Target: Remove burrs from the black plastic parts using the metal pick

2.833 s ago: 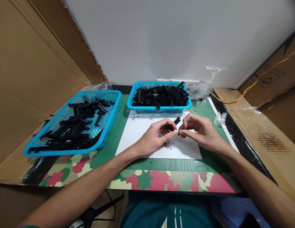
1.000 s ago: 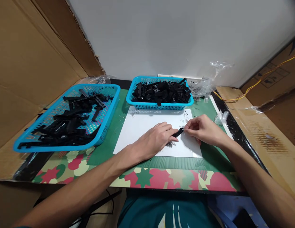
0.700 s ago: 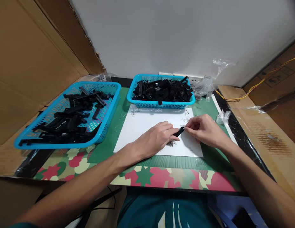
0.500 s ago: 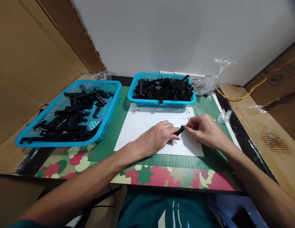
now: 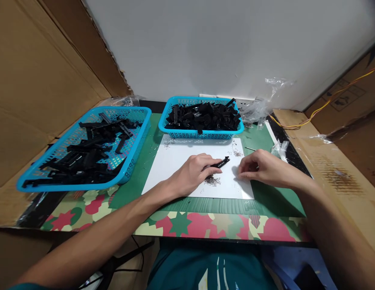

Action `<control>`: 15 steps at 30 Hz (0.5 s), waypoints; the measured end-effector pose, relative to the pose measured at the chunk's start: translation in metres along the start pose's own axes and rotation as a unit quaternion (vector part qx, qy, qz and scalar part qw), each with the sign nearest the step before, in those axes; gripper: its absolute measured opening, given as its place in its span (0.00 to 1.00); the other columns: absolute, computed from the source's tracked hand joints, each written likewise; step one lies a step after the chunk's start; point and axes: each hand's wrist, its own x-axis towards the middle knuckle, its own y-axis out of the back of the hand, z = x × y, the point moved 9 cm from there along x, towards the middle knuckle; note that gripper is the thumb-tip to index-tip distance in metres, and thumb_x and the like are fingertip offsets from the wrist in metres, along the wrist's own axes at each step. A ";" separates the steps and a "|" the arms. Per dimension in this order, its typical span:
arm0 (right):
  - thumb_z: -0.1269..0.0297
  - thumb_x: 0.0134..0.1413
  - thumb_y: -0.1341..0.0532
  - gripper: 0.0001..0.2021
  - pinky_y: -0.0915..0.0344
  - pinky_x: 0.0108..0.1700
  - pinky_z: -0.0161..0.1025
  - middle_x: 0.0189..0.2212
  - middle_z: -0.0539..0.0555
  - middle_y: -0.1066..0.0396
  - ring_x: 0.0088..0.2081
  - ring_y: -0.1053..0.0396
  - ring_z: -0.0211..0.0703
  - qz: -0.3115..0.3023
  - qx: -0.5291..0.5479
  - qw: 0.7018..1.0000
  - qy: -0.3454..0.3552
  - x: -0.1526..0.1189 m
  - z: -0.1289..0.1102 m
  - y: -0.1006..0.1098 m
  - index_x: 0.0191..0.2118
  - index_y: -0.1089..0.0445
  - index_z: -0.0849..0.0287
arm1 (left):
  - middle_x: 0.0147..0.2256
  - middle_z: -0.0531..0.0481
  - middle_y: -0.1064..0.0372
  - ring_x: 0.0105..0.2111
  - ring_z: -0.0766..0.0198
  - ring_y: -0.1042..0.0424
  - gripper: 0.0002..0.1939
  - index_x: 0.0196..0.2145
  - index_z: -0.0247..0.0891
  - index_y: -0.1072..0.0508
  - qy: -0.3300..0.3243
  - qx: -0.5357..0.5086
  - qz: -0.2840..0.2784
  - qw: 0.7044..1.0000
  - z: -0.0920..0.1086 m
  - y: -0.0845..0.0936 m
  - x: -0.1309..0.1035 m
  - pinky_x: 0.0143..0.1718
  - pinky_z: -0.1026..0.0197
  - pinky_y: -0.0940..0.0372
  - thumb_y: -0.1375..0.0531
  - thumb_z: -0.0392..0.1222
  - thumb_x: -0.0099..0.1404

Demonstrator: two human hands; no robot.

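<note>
My left hand [image 5: 197,171] rests on the white paper [image 5: 181,151], its fingers closed round a narrow black plastic part [image 5: 222,162]. The part's notched far end sticks out past thumb and forefinger, pointing right and slightly up. Just below that hand lies a pile of tiny thin wire pieces, possibly small springs [image 5: 212,181]. My right hand [image 5: 256,168] is over the paper's right edge, apart from the black part. Its fingers are curled with thumb and fingertips close together; whatever may be between them is too small or hidden to make out.
Behind the paper stands a blue basket [image 5: 201,134] heaped with black plastic parts. A larger blue basket [image 5: 133,151] at left holds longer black parts. More wire bits [image 5: 237,154] lie near the paper's right edge. A thin metal rod [image 5: 250,148] and clear plastic bags [image 5: 255,110] are at right.
My right hand has moved right, away from the black part's end. My left hand has turned slightly and shifted left, still gripping the part, so more of it and the wire pile show.
</note>
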 end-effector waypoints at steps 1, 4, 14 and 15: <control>0.59 0.58 0.30 0.08 0.40 0.29 0.36 0.25 0.52 0.23 0.26 0.32 0.40 -0.032 0.018 0.999 0.010 -0.002 -0.001 -0.005 0.32 0.19 0.58 | 0.37 0.45 0.21 0.41 0.57 0.23 0.15 0.55 0.37 0.19 0.016 -0.018 0.009 1.000 -0.002 0.002 0.000 0.43 0.55 0.28 0.38 0.42 0.75; 0.56 0.55 0.27 0.10 0.42 0.28 0.34 0.23 0.48 0.27 0.25 0.35 0.37 -0.095 0.048 0.994 0.039 -0.007 -0.005 -0.017 0.37 0.18 0.57 | 0.43 0.43 0.18 0.42 0.56 0.22 0.14 0.52 0.38 0.17 0.062 -0.070 0.036 0.995 -0.009 0.008 -0.001 0.45 0.54 0.27 0.34 0.42 0.71; 0.72 0.61 0.32 0.04 0.38 0.35 0.33 0.34 0.50 0.23 0.33 0.30 0.37 -0.118 0.007 0.984 0.130 -0.010 -0.023 -0.027 0.34 0.21 0.57 | 0.34 0.50 0.24 0.27 0.68 0.37 0.13 0.45 0.35 0.19 0.122 -0.159 0.063 0.978 -0.020 0.011 0.000 0.27 0.63 0.41 0.31 0.44 0.66; 0.72 0.62 0.33 0.05 0.38 0.35 0.33 0.34 0.50 0.24 0.32 0.31 0.37 -0.116 0.011 0.984 0.135 -0.011 -0.025 -0.026 0.35 0.22 0.57 | 0.33 0.51 0.26 0.27 0.69 0.38 0.12 0.45 0.35 0.20 0.121 -0.166 0.061 0.977 -0.019 0.011 0.000 0.27 0.64 0.42 0.31 0.45 0.67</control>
